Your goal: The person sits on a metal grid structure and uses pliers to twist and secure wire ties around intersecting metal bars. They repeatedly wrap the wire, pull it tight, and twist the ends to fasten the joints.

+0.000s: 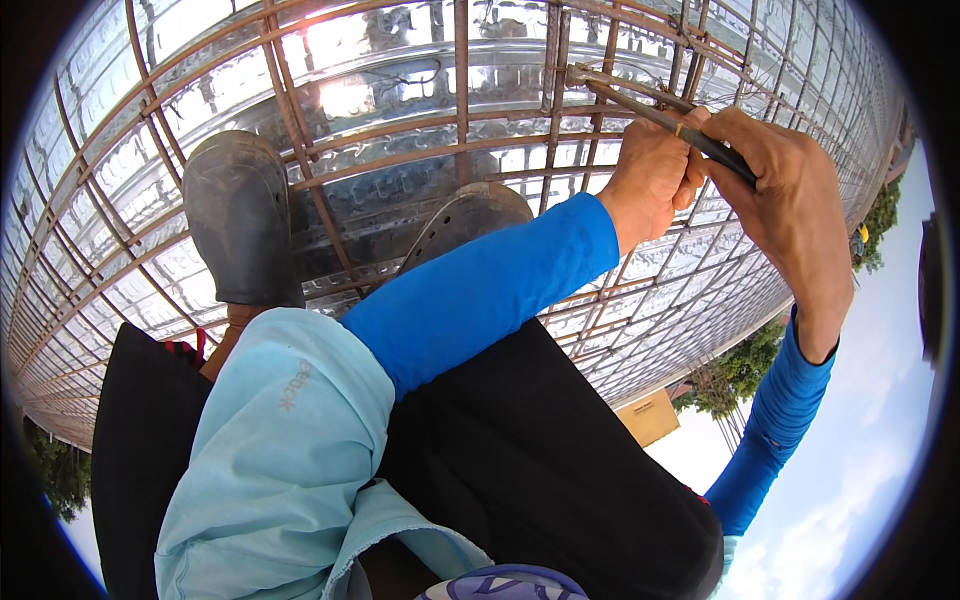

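Note:
My right hand [784, 176] holds the long dark handles of steel end-cutting pincers [630, 101]. The pincers' jaws are at a crossing of rusty rebar [555, 135], top centre. Right beside the handles, my left hand [649, 176] is curled into a fist. Whether its fingers hold anything is hidden. Thin tie wire [739, 97] sticks out around the bars just beyond my hands. Under the rebar mesh lies shiny corrugated metal decking [397, 97], bright with glare.
My dark clogs, the left [236, 217] and the partly hidden right [472, 217], are among the rebar. The mesh spreads out to both sides. Past the deck's right edge are trees [739, 367], a yellow structure [649, 418] and a yellow-helmeted figure [859, 238].

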A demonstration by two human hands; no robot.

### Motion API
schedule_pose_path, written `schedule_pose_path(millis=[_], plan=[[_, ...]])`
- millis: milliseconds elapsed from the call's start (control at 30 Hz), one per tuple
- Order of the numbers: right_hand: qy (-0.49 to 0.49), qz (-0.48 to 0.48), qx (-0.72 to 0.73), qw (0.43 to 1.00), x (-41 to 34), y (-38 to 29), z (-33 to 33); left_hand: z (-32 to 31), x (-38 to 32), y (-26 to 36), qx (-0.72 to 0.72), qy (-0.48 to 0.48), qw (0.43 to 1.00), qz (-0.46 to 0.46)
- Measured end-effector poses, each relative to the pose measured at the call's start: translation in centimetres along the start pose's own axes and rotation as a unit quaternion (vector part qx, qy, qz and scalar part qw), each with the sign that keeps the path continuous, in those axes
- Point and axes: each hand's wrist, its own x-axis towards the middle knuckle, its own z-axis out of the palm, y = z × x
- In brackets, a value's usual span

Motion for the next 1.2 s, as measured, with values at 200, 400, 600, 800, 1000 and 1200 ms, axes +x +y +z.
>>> schedule_pose_path(millis=[200,400,600,800,1000,1200], plan=[[-0.006,0.0,0.032,0.999,0.1,0.9,0.1,0.4,-0.7,0.2,0.016,-0.011,1.0,0.015],[-0.004,0.003,0.086,0.996,-0.3,2.3,0.4,-0.2,-1.2,0.2,0.058,-0.063,0.996,0.02],[0.005,0.033,0.102,0.994,-1.2,2.9,1.1,-1.7,-1.9,0.2,0.029,-0.164,0.986,0.019],[-0.021,-0.008,0.13,0.991,-0.4,2.7,0.5,-1.0,-2.7,1.3,-0.004,-0.147,0.989,0.026],[-0.001,0.022,0.019,1.0,-1.4,1.4,0.9,-0.4,-1.3,0.3,0.005,-0.068,0.996,0.053],[0.076,0.05,-0.193,0.977,-2.3,-0.9,2.4,1.1,-3.3,0.2,-0.006,0.03,0.999,0.044]])
